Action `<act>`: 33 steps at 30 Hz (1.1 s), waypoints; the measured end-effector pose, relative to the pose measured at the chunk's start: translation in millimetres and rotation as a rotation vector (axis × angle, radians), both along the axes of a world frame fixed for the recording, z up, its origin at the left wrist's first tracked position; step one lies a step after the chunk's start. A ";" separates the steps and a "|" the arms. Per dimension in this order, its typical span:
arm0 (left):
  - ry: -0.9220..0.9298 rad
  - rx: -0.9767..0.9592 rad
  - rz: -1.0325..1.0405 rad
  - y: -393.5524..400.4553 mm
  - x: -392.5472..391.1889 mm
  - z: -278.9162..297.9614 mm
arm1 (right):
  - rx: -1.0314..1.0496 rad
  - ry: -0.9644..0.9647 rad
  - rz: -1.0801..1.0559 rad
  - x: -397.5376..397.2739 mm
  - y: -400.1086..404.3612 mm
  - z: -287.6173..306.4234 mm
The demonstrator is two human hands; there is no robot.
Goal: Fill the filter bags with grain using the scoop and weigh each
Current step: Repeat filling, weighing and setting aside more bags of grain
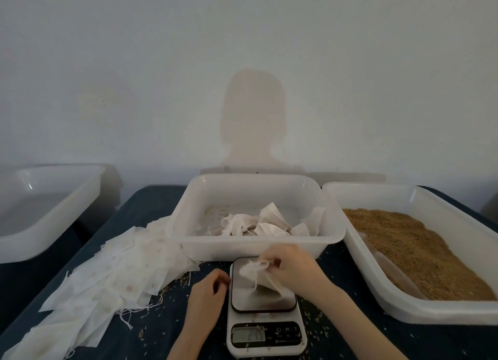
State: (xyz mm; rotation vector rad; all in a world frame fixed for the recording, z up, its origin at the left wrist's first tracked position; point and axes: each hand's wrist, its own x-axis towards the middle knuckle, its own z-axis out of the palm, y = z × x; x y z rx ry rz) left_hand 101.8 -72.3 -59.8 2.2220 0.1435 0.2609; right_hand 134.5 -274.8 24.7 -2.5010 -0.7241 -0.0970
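Filter bag (260, 274), filled: on the steel platform of the scale (265, 312), near centre of the tabletop (151, 203). White, thin, crumpled; lower part bulged, presumably with grain; neck gathered and twisted upward. Placed on the platform for weighing; display lit, digits too blurred to read.

Right hand (289, 266): over the platform's far edge, fingers pinching the gathered neck of the bag. Probably to keep the mouth closed and the bag upright while the reading settles, or to lift it off; which of the two cannot be told.

Left hand (208, 288): on the tabletop just left of the scale, fingers curled loosely, nothing visible in the grip. Clear of the platform, so adding no weight to it.

Middle tub (258, 245): translucent white, directly behind the scale, holding several filled, crumpled bags (262, 222). Near at hand, evidently the drop-off for weighed bags.

Grain tub (377, 279): to the right, within reach of the right hand, spread with brown grain (404, 241). Scoop not clearly distinguishable.

Empty bags (113, 273): flat, overlapping stack with loose strings, left of the scale, beside the left hand.

Third tub (51, 211): far left, contents not visible.

Loose grains scattered on the dark tabletop around the scale.
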 end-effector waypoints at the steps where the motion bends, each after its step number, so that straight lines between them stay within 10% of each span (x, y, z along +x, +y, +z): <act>1: -0.002 0.002 -0.003 -0.3 0.6 -0.7 | 0.074 0.001 -0.027 4.2 -1.7 4.6; 12: 0.010 0.036 -0.002 -0.2 2.6 -1.4 | 0.442 -0.412 -0.670 54.8 -22.1 36.1; 22: 0.010 0.025 -0.006 -1.4 0.4 0.2 | 0.012 0.164 -0.479 70.3 -30.0 18.8; 27: -0.053 -0.020 0.055 -0.8 -2.5 8.2 | 0.013 0.058 -0.460 61.9 -27.0 21.1; 33: -0.136 0.397 0.320 34.1 -4.7 23.1 | 0.140 -0.060 -0.355 48.9 -17.1 23.8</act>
